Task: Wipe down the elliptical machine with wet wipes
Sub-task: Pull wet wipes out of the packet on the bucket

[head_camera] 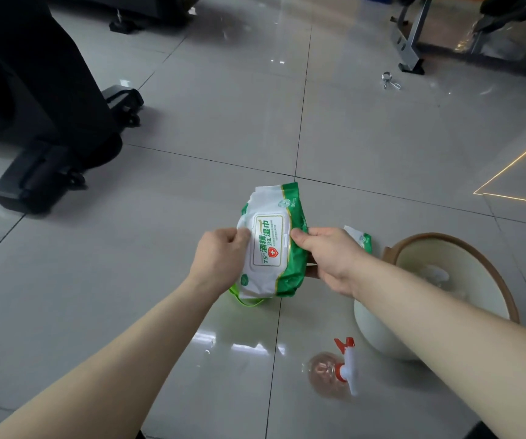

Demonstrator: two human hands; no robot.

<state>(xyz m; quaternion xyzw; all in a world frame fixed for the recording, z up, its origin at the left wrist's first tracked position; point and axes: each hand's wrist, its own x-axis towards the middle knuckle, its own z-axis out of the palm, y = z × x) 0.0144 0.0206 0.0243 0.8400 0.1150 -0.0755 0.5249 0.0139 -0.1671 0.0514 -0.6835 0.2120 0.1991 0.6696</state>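
Observation:
A green and white pack of wet wipes [271,239] is held up over the tiled floor at the centre of the view, its flip lid closed. My left hand [219,259] grips its left edge with the thumb on the lid's side. My right hand [328,258] grips the pack's right green side, thumb on top. The black elliptical machine [43,128] stands at the upper left, its base foot on the floor.
A second small wipes pack [361,237] lies behind my right hand. A cream basin with a brown rim [464,245] sits at the right, a spray bottle [334,372] lies in front of it. A metal ring clip [389,80] and a grey frame [409,42] are at the far right.

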